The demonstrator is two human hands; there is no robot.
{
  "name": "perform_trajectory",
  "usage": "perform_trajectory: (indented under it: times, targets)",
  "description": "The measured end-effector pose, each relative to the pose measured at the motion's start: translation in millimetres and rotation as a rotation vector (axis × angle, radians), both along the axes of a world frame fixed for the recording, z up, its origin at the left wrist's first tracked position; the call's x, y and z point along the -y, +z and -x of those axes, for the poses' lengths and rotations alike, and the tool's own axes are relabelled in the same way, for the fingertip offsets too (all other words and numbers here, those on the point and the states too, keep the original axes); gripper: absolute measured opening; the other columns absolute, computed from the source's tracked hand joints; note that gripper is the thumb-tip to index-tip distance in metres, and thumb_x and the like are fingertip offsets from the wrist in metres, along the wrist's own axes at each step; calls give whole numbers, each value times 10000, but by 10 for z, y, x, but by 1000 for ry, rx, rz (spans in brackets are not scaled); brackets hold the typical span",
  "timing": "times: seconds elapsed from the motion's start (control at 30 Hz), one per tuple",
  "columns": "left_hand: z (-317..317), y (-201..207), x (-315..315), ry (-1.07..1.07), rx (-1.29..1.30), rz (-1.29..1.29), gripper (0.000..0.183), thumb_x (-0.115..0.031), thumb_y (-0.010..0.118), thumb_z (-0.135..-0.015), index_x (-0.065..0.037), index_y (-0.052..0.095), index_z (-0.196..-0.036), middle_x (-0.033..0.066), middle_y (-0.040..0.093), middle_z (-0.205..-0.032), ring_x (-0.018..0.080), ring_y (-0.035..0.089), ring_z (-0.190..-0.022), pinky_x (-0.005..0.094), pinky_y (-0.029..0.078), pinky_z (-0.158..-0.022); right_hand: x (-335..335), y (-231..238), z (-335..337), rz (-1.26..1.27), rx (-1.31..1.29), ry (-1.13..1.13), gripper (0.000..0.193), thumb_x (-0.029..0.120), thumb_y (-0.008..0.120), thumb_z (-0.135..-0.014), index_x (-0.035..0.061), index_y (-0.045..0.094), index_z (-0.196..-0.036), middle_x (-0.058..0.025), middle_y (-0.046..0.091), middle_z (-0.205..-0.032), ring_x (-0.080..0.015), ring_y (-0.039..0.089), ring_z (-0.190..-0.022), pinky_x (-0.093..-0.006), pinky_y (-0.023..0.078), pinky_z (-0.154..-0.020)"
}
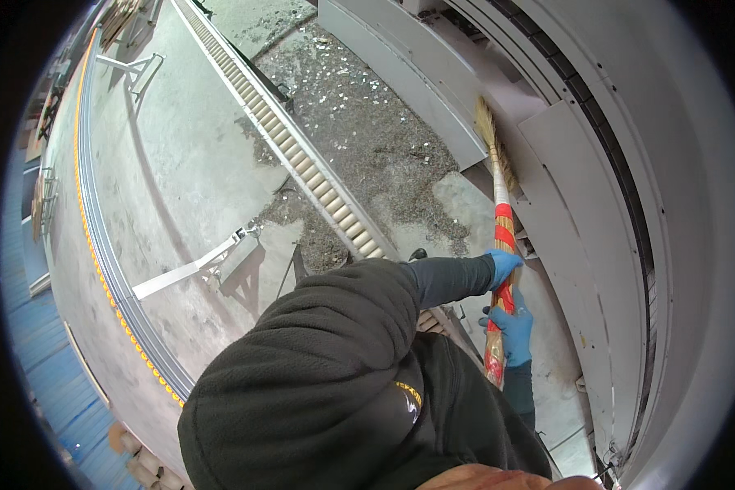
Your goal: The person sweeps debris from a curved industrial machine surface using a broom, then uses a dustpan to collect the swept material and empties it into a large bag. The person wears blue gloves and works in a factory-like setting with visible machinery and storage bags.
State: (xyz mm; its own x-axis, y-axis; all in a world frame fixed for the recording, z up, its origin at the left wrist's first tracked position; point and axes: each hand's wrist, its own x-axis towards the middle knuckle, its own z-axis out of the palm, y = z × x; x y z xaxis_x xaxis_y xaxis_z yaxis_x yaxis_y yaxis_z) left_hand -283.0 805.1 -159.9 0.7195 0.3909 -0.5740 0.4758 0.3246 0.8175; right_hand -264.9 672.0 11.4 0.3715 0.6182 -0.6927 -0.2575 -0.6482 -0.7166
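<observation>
A straw broom (504,224) is gripped by both my hands, which wear blue gloves. Its handle is wrapped in red and whitish tape, and its bristles point away from me against the grey metal panels of a machine on the right. My left hand (505,268) is closed round the handle farther from me, its arm reaching across from the left in a dark sleeve. Nearer to me, my right hand (514,331) is closed round the lower handle. Its fingers are partly hidden. Whether the bristles touch the panel I cannot tell exactly.
A roller conveyor (302,163) runs diagonally over the concrete floor (188,139), left of my hands. Dark debris with pale bits (359,131) covers the floor between it and the machine (588,245). A grey rail with orange edging (98,237) curves along the left.
</observation>
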Motion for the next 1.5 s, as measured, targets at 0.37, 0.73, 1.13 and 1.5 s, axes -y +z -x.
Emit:
perform_trajectory:
  times: [0.37, 0.73, 1.13, 1.5]
  targets:
    - [378, -797, -2666, 1081, 4, 188, 229, -102, 787, -834, 34, 663, -969, 121, 673, -834, 254, 665, -713, 418, 562, -636, -2837, -1657, -239, -330, 221, 343, 447, 102, 671, -820, 0, 655, -1255, -145, 729, -1050, -264, 731, -966, -375, 566, -854]
    - [893, -560, -4131, 994, -43, -104, 294, -160, 794, -879, 37, 637, -1030, 119, 670, -858, 262, 684, -717, 410, 590, -659, -4207, -1822, 103, -403, 133, 387, 509, 147, 712, -784, 21, 644, -1272, -208, 737, -1055, -303, 726, -966, -409, 560, -877]
    - [-75, -2096, -1473, 151, -298, 383, 414, -392, 829, -822, -21, 761, -994, 132, 733, -889, 203, 703, -772, 409, 593, -690, -1718, -2438, -491, 136, 35, 169, 367, 158, 696, -827, -43, 675, -1133, -129, 705, -903, -215, 668, -770, -393, 553, -700]
    - [369, -1576, -2147, 646, -262, 154, 360, -218, 822, -827, 66, 697, -1008, 138, 707, -882, 244, 695, -754, 401, 580, -672, -2412, -2119, -233, -42, -76, 193, 309, 106, 719, -839, -31, 655, -1108, -153, 705, -909, -225, 710, -818, -392, 583, -736]
